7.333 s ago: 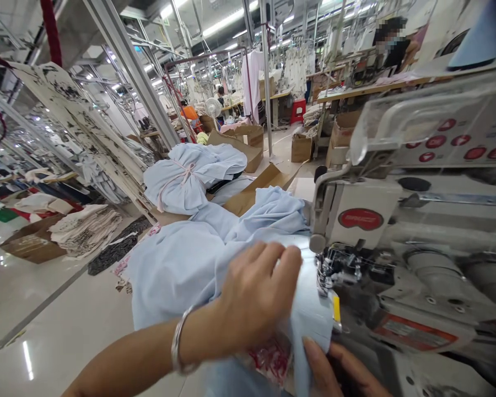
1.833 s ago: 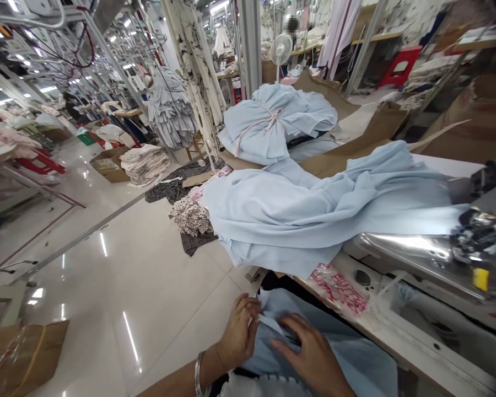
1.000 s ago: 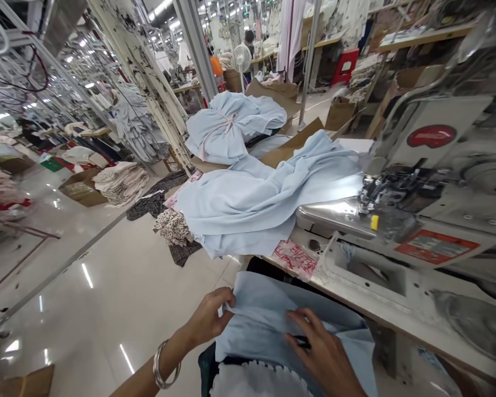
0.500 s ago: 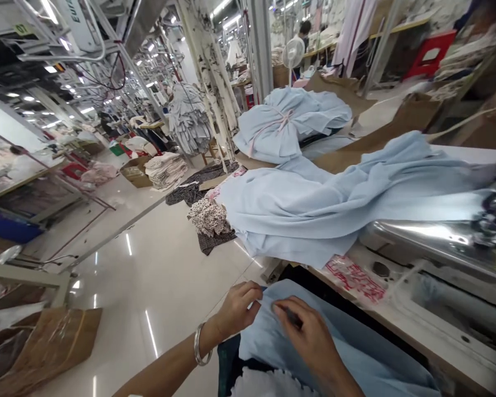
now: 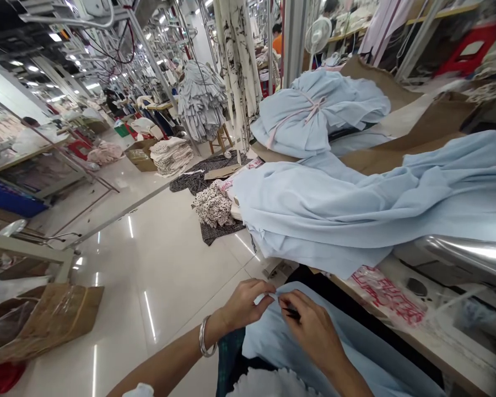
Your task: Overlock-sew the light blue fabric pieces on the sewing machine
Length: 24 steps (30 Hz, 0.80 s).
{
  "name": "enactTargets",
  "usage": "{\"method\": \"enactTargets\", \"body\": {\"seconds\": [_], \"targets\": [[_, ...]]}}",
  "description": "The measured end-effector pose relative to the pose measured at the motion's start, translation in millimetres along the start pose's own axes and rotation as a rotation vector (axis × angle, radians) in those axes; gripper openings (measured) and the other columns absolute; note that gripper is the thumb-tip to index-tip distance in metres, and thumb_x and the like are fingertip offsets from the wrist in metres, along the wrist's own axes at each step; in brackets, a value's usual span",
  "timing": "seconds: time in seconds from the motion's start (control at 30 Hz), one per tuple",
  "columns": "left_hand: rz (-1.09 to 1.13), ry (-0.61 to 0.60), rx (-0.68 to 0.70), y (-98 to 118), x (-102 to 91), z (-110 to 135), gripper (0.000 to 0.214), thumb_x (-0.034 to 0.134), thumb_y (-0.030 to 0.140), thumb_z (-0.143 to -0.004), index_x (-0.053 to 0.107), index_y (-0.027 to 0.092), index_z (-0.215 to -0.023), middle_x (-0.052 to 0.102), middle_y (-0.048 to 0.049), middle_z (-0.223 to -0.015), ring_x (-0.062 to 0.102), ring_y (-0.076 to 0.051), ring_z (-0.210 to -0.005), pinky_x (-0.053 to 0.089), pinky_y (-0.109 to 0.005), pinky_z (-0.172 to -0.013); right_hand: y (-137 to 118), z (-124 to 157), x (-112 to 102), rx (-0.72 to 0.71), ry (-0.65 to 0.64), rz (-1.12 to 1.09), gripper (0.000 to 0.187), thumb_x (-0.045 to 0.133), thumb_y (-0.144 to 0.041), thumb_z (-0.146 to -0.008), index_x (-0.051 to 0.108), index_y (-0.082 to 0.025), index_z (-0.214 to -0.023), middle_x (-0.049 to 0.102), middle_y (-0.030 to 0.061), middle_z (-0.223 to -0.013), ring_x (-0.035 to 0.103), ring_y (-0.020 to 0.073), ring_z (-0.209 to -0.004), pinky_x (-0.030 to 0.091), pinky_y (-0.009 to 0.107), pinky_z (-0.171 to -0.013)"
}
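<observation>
My left hand (image 5: 248, 304) pinches the edge of a light blue garment (image 5: 314, 347) lying in my lap. A silver bangle (image 5: 204, 337) circles that wrist. Close beside it, my right hand (image 5: 310, 325) grips a small dark tool (image 5: 291, 313) against the same cloth; its exact kind is hidden by my fingers. White scalloped fabric (image 5: 273, 384) shows below the garment. A large heap of light blue cloth (image 5: 334, 209) lies on the table to the right, beyond my hands.
A sewing machine's chrome bed (image 5: 467, 253) and a red-printed plastic bag (image 5: 386, 295) sit at the right on the white table (image 5: 438, 336). A tied blue bundle (image 5: 318, 113) rests behind. Left lies a polished floor (image 5: 149, 259), with a cardboard box (image 5: 45, 314) and printed cloth stacks (image 5: 171, 156).
My hands have moved from the sewing machine down to the garment in my lap and have drawn closer together. The view has swung left, shifting the machine toward the right edge.
</observation>
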<state>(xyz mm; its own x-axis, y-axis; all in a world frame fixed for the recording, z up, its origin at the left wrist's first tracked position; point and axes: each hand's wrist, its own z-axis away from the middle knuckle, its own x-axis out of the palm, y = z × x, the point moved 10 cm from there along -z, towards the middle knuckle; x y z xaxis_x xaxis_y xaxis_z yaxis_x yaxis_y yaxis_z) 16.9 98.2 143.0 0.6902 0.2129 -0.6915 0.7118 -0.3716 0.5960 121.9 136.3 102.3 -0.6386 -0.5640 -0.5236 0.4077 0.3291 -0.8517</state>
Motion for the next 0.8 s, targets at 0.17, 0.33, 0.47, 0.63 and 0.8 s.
{"method": "enactTargets", "body": {"seconds": [0.17,0.33,0.47,0.63,0.8], "targets": [[0.001,-0.032,-0.005,-7.8,1.1,2.0,0.012,0.05,0.023,-0.096,0.059,0.018,-0.102,0.071,-0.0055,-0.084,0.067,-0.016,-0.074,0.054,-0.025,-0.067,17.7,-11.7,-2.2,0.101,0.017,-0.115,0.024,0.045,-0.037,-0.088,0.061,-0.02,-0.082,0.065,0.0036,-0.076,0.058,0.0165,-0.064,0.045,0.027,-0.059],[-0.032,-0.074,0.08,-6.3,4.9,4.2,0.016,0.046,0.018,-0.096,0.06,0.017,-0.104,0.069,-0.0066,-0.085,0.065,-0.017,-0.076,0.053,-0.028,-0.071,33.1,-21.7,4.9,0.172,-0.02,-0.221,0.036,0.044,-0.046,-0.087,0.062,-0.017,-0.078,0.064,0.0035,-0.072,0.061,0.0174,-0.068,0.05,0.027,-0.063],[-0.226,-0.085,0.226,-1.0,12.9,8.0,0.024,0.04,0.008,-0.093,0.059,0.018,-0.102,0.065,-0.0063,-0.085,0.063,-0.016,-0.074,0.052,-0.03,-0.071,34.4,-29.0,9.5,0.178,-0.057,-0.206,0.038,0.043,-0.048,-0.087,0.063,-0.016,-0.077,0.064,0.0032,-0.072,0.062,0.0177,-0.07,0.05,0.026,-0.064],[-0.298,-0.021,0.273,1.3,9.6,14.1,0.02,0.042,0.004,-0.088,0.055,0.017,-0.097,0.062,-0.0146,-0.108,0.061,-0.025,-0.105,0.053,-0.042,-0.085,47.5,-39.7,3.1,0.194,-0.02,0.032,0.028,0.042,-0.035,-0.091,0.062,-0.017,-0.083,0.066,0.0032,-0.078,0.063,0.0173,-0.074,0.05,0.028,-0.069],[-0.191,-0.229,0.412,21.6,28.1,60.2,0.012,0.04,0.01,-0.087,0.05,0.016,-0.091,0.063,-0.0082,-0.076,0.063,-0.022,-0.079,0.051,-0.041,-0.088,71.3,-50.4,-10.8,0.318,0.087,0.405,0.012,0.054,-0.021,-0.093,0.062,-0.014,-0.099,0.066,0.0029,-0.086,0.063,0.0165,-0.076,0.05,0.038,-0.078]]}}
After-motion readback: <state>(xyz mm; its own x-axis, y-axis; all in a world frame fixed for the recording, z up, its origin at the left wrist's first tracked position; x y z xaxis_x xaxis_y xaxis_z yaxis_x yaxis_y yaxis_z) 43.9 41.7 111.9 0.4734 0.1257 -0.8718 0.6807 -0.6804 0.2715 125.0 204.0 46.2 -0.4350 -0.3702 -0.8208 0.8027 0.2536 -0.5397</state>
